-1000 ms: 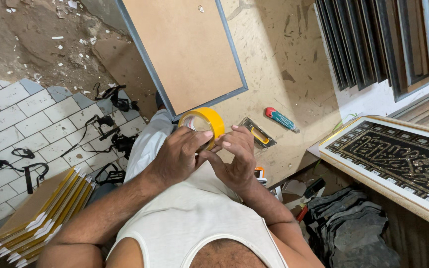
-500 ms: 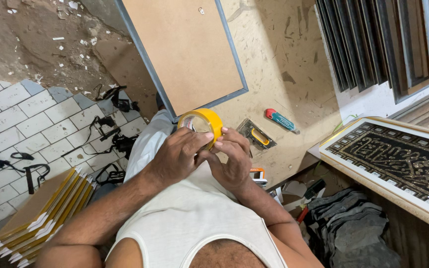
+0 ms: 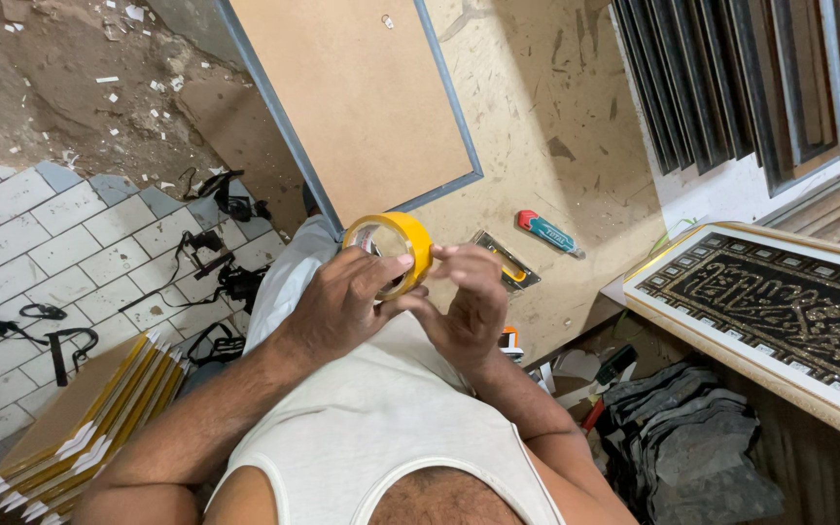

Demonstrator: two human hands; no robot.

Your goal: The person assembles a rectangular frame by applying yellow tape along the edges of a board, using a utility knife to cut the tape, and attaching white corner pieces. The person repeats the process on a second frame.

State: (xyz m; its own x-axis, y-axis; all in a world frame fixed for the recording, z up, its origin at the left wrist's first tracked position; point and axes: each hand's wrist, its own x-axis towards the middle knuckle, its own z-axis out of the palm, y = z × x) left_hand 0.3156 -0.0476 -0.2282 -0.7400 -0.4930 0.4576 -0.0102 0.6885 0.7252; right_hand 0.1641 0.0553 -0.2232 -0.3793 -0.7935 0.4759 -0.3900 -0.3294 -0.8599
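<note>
The left hand held the yellow tape roll tight around its side, keeping it steady. The right hand pinched at the roll's edge with its fingertips, likely feeling for the loose end.

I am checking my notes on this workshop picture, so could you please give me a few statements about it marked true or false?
1. Both hands hold a yellow roll of tape. True: the left hand grips it and the right hand has its fingers at its edge.
2. The roll of tape lies flat on the workbench. False: it is held up in front of the person's chest.
3. A red and teal screwdriver lies on the workbench. True.
4. The brown board with a grey frame is leaning on the person's knee. False: it lies flat on the workbench.
5. A gold-framed black picture is to the person's right. True.
</note>
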